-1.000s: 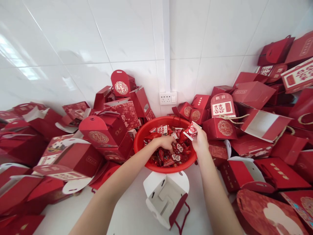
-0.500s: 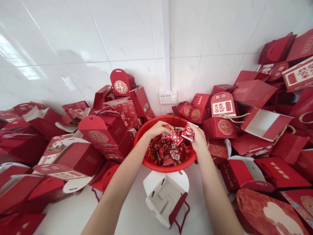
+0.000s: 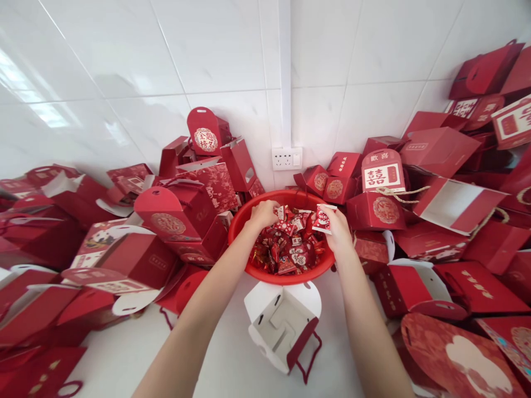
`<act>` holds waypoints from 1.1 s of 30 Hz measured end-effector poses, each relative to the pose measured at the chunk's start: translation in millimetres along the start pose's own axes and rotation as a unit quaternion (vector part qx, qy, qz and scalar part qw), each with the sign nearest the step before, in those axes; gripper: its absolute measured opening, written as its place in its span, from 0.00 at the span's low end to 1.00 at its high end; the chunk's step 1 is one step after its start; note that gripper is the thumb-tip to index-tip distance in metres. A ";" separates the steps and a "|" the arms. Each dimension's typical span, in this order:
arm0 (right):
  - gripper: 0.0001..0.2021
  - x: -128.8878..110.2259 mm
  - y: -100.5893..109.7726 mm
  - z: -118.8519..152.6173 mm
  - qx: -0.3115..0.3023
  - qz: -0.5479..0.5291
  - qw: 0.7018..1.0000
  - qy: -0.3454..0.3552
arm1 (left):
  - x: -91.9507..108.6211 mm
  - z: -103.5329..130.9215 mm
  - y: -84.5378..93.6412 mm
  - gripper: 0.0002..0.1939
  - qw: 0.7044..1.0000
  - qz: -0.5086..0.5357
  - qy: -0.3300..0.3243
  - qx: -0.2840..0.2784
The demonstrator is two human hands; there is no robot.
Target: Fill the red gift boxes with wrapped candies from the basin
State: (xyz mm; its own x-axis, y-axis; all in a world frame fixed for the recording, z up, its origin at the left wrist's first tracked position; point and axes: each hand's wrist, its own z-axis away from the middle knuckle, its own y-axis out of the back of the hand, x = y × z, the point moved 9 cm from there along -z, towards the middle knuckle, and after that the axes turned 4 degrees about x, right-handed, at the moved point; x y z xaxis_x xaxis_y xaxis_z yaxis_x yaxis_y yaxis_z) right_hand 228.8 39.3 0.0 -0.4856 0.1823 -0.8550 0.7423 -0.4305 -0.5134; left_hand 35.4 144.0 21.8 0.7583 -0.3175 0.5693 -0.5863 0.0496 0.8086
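A round red basket holds many wrapped candies, mostly red. Over its left side, my left hand has its fingers bent down at a small wrapped piece; whether it grips that piece is unclear. My right hand, above the basket's right side, is closed on a red and white packet. Just in front of the basket lies an open carton, its pale inside facing up, with flaps spread and a dark red cord handle at its right.
Red gift boxes are piled on the left and on the right, many with flaps or cords sticking out. Behind the basket rises a white tiled wall with a socket and a vertical conduit.
My left hand has moved left, off the red dotted packet, which now lies among the candies. My right hand still holds its packet. The view has shifted slightly.
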 end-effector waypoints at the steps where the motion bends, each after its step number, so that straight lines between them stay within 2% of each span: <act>1: 0.13 0.0 -0.3 0.2 -0.001 -0.001 1.000 -0.001 | 8.1 1.9 -0.9 0.25 1.000 -0.016 -0.023 -0.006; 3: 0.11 -0.3 -0.9 0.6 -0.006 -0.005 1.000 -0.004 | 25.7 7.1 -9.6 0.29 0.996 -0.037 -0.072 -0.042; 5: 0.10 -0.3 -1.7 1.2 -0.015 -0.007 1.000 -0.009 | 38.4 13.3 -24.8 0.24 0.989 -0.049 -0.106 -0.095; 7: 0.08 0.2 -2.3 1.7 -0.025 -0.007 1.000 -0.014 | 43.0 18.0 -38.9 0.18 0.982 -0.058 -0.116 -0.135; 9: 0.06 1.0 -2.2 2.0 -0.031 -0.007 0.999 -0.019 | 41.9 19.3 -46.1 0.15 0.981 -0.057 -0.113 -0.149; 12: 0.06 1.5 -2.1 2.4 -0.034 -0.005 0.999 -0.020 | 37.1 16.5 -42.5 0.14 0.984 -0.020 -0.107 -0.139; 15: 0.09 1.2 -3.3 3.2 -0.038 -0.001 0.999 -0.018 | 34.0 9.9 -27.0 0.11 0.988 0.064 -0.102 -0.101; 19: 0.12 -0.4 -5.7 4.1 -0.050 -0.002 0.999 -0.009 | 35.6 3.1 -10.6 0.20 0.972 0.210 -0.097 -0.043; 22: 0.13 -1.3 -6.5 4.0 -0.059 -0.004 0.998 0.002 | 39.6 3.0 -9.1 0.26 0.949 0.299 -0.095 -0.020; 25: 0.14 -0.5 -6.8 3.3 -0.068 -0.002 0.998 0.010 | 45.4 6.2 -13.8 0.28 0.930 0.354 -0.096 -0.029; 30: 0.14 2.2 -5.8 0.7 -0.065 -0.002 0.998 0.015 | 52.1 10.5 -24.8 0.25 0.910 0.397 -0.092 -0.074; 33: 0.13 2.2 -2.6 -2.1 -0.047 -0.011 0.999 0.022 | 55.1 12.1 -29.6 0.21 0.919 0.363 -0.110 -0.108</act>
State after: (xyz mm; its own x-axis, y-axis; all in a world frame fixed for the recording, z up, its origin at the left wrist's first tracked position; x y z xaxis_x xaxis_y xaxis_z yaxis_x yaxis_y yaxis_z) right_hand 226.8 42.6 -0.7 -0.4834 0.2315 -0.8442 0.7725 -0.3409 -0.5358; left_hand 91.2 113.6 27.5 0.0991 -0.3087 0.9460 -0.8270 0.5031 0.2508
